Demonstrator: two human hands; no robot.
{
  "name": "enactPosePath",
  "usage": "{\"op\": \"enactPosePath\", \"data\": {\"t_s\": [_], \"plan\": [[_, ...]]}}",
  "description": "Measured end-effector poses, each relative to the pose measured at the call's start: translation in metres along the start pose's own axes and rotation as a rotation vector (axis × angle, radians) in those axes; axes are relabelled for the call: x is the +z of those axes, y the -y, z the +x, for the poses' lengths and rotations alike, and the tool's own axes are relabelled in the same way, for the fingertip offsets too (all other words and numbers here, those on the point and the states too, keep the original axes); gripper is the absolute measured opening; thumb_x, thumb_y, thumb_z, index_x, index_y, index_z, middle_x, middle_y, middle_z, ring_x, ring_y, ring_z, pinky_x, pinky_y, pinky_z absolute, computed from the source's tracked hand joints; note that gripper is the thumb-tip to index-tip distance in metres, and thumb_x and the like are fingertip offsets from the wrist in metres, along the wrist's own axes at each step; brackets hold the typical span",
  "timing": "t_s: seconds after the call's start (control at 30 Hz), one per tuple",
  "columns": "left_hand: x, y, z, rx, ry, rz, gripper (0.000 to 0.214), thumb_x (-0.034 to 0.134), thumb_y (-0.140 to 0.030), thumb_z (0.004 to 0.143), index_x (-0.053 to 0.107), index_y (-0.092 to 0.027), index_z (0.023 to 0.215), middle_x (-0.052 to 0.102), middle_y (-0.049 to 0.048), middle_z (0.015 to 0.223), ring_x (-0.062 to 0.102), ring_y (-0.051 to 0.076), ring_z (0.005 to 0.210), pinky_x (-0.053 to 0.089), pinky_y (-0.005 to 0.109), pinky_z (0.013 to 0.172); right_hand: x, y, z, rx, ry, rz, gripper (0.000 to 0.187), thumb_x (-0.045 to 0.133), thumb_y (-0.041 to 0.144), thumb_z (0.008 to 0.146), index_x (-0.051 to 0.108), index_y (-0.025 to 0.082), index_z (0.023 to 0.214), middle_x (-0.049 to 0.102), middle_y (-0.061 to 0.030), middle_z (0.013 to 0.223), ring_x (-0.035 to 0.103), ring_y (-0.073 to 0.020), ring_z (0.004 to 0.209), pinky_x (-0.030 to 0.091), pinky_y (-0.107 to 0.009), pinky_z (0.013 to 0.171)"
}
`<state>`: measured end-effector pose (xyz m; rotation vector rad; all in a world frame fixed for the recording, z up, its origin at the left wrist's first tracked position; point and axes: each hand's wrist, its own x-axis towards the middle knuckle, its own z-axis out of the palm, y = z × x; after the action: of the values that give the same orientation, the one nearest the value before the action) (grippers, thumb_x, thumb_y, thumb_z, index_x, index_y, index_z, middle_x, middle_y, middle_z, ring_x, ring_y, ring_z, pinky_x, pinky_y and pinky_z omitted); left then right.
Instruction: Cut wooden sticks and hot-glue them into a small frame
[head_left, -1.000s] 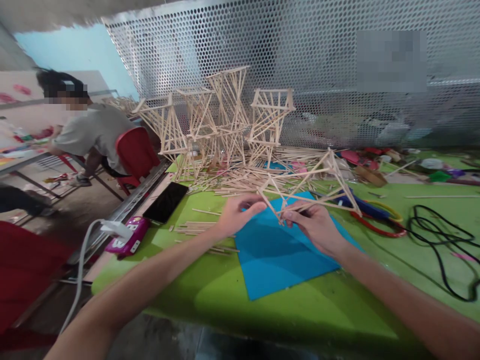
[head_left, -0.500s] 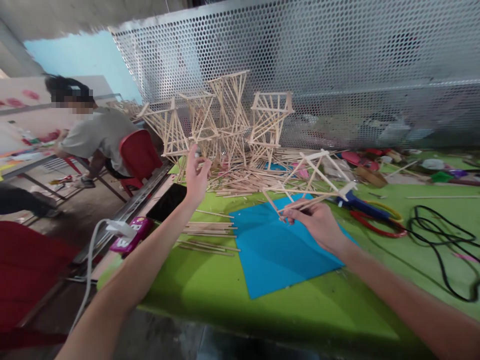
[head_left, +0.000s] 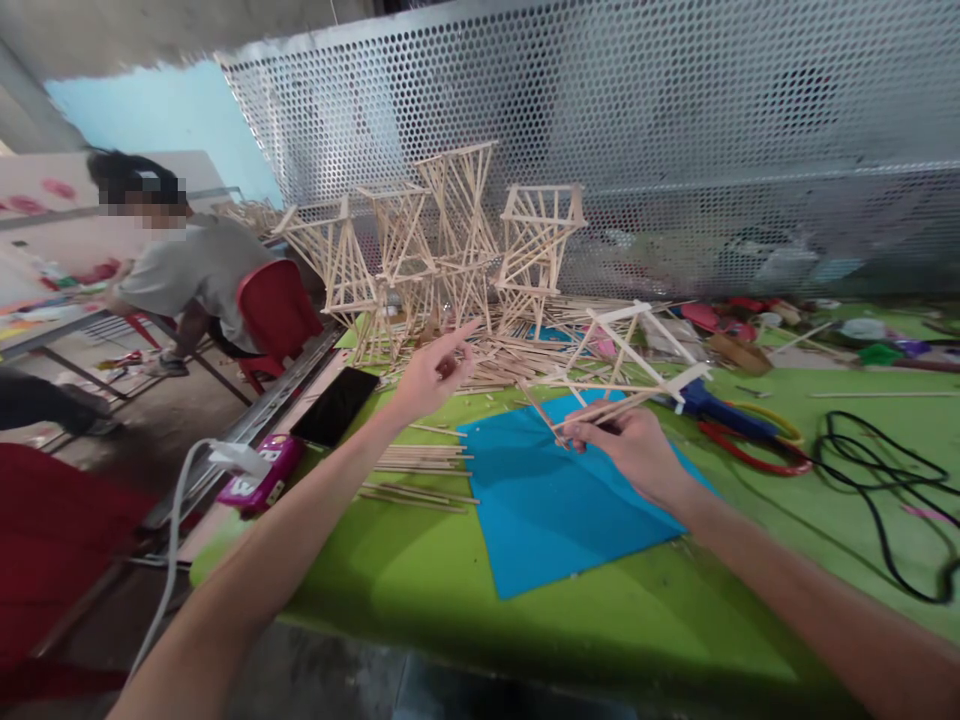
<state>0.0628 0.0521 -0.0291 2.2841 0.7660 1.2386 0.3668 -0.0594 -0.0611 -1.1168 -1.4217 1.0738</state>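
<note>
My right hand (head_left: 634, 445) is closed on one corner of a small wooden stick frame (head_left: 626, 383), held above a blue sheet (head_left: 555, 510). My left hand (head_left: 435, 375) is in the air by the near edge of a heap of loose wooden sticks (head_left: 517, 362). Its index finger stretches out towards the heap, the other fingers are partly bent, and I see nothing in it. Several finished stick towers (head_left: 457, 210) stand behind the heap. Below my left hand, a row of sticks (head_left: 424, 458) lies beside the blue sheet.
Scissors (head_left: 742, 430) and a black cord (head_left: 877, 480) lie to the right. At the left edge are a black phone (head_left: 335, 407) and a purple power strip (head_left: 262, 472) with a white plug. A perforated metal panel (head_left: 675, 130) stands behind. Another person (head_left: 191, 265) sits at the far left.
My left hand has moved right and down, from in front of the left towers to the heap of sticks. My right hand keeps the stick frame almost still.
</note>
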Motion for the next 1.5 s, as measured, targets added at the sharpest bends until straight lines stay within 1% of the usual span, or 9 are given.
{"op": "enactPosePath", "data": {"t_s": [0.27, 0.53, 0.67, 0.73, 0.8, 0.87, 0.93, 1.2, 1.5], "plan": [[0.005, -0.005, -0.002, -0.043, 0.074, 0.119, 0.058, 0.058, -0.021, 0.095, 0.049, -0.024, 0.152, 0.068, 0.0014, 0.096, 0.046, 0.005, 0.056, 0.042, 0.02, 0.057, 0.0, 0.003, -0.001, -0.009, 0.018, -0.005, 0.019, 0.083, 0.04, 0.082, 0.081, 0.02, 0.08, 0.076, -0.0065, 0.082, 0.064, -0.0184, 0.07, 0.052, -0.033, 0.066], [0.007, 0.012, -0.002, -0.178, -0.114, 0.019, 0.063, 0.065, -0.021, 0.09, 0.043, -0.021, 0.149, 0.069, 0.0037, 0.099, 0.047, 0.005, 0.054, 0.041, 0.02, 0.054, 0.002, 0.01, -0.002, -0.004, 0.005, 0.008, 0.02, 0.083, 0.038, 0.082, 0.08, 0.019, 0.077, 0.074, -0.0071, 0.078, 0.064, -0.0187, 0.069, 0.052, -0.035, 0.067], [0.011, 0.011, -0.001, -0.244, -0.245, -0.047, 0.044, 0.065, -0.025, 0.091, 0.053, -0.019, 0.133, 0.07, 0.0052, 0.099, 0.064, 0.012, 0.075, 0.048, 0.022, 0.063, 0.001, 0.009, -0.002, -0.003, 0.015, 0.011, 0.019, 0.082, 0.039, 0.083, 0.082, 0.02, 0.081, 0.076, -0.007, 0.082, 0.064, -0.0183, 0.069, 0.053, -0.034, 0.067], [0.015, 0.001, -0.002, -0.314, -0.124, -0.036, 0.024, 0.065, -0.029, 0.092, 0.064, -0.017, 0.113, 0.072, 0.0066, 0.097, 0.067, 0.015, 0.082, 0.05, 0.023, 0.066, 0.001, 0.008, -0.002, -0.005, 0.016, 0.013, 0.018, 0.083, 0.039, 0.082, 0.082, 0.021, 0.082, 0.076, -0.0062, 0.082, 0.064, -0.0178, 0.069, 0.053, -0.033, 0.066], [0.021, -0.015, -0.005, -0.354, 0.209, -0.03, 0.018, 0.066, -0.032, 0.092, 0.071, -0.016, 0.097, 0.075, 0.0067, 0.09, 0.068, 0.016, 0.078, 0.051, 0.024, 0.067, 0.002, 0.01, -0.003, -0.003, 0.007, 0.012, 0.018, 0.084, 0.04, 0.081, 0.082, 0.022, 0.081, 0.076, -0.0055, 0.082, 0.064, -0.0176, 0.069, 0.054, -0.033, 0.065], [0.029, -0.033, -0.01, -0.339, 0.378, -0.109, 0.023, 0.064, -0.036, 0.095, 0.076, -0.016, 0.098, 0.078, 0.007, 0.093, 0.069, 0.015, 0.076, 0.052, 0.024, 0.067, 0.003, 0.012, -0.003, -0.002, -0.005, 0.0, 0.02, 0.085, 0.041, 0.079, 0.081, 0.022, 0.08, 0.076, -0.0052, 0.08, 0.065, -0.0179, 0.068, 0.054, -0.032, 0.064], [0.04, -0.049, -0.015, -0.378, 0.427, -0.24, 0.035, 0.059, -0.046, 0.098, 0.077, -0.019, 0.109, 0.079, 0.0079, 0.102, 0.069, 0.015, 0.08, 0.053, 0.024, 0.067, 0.004, 0.015, -0.003, -0.006, -0.011, -0.018, 0.02, 0.085, 0.041, 0.079, 0.081, 0.021, 0.08, 0.075, -0.0048, 0.076, 0.066, -0.018, 0.067, 0.054, -0.033, 0.064], [0.078, -0.05, -0.033, -0.594, 0.247, -0.641, 0.051, 0.067, -0.063, 0.09, 0.078, -0.017, 0.111, 0.077, 0.0114, 0.106, 0.069, 0.015, 0.082, 0.056, 0.024, 0.068, 0.005, 0.008, -0.002, -0.026, 0.064, -0.005, 0.017, 0.083, 0.04, 0.081, 0.08, 0.023, 0.078, 0.073, -0.0026, 0.074, 0.064, -0.0166, 0.066, 0.052, -0.031, 0.063], [0.086, -0.049, -0.036, -0.527, 0.104, -0.641, 0.048, 0.077, -0.059, 0.083, 0.079, -0.016, 0.104, 0.078, 0.0062, 0.087, 0.074, 0.019, 0.082, 0.062, 0.031, 0.082, 0.007, -0.006, -0.001, 0.002, 0.078, 0.08, 0.019, 0.082, 0.041, 0.083, 0.079, 0.022, 0.082, 0.073, -0.0023, 0.077, 0.065, -0.016, 0.071, 0.052, -0.031, 0.07]]}}
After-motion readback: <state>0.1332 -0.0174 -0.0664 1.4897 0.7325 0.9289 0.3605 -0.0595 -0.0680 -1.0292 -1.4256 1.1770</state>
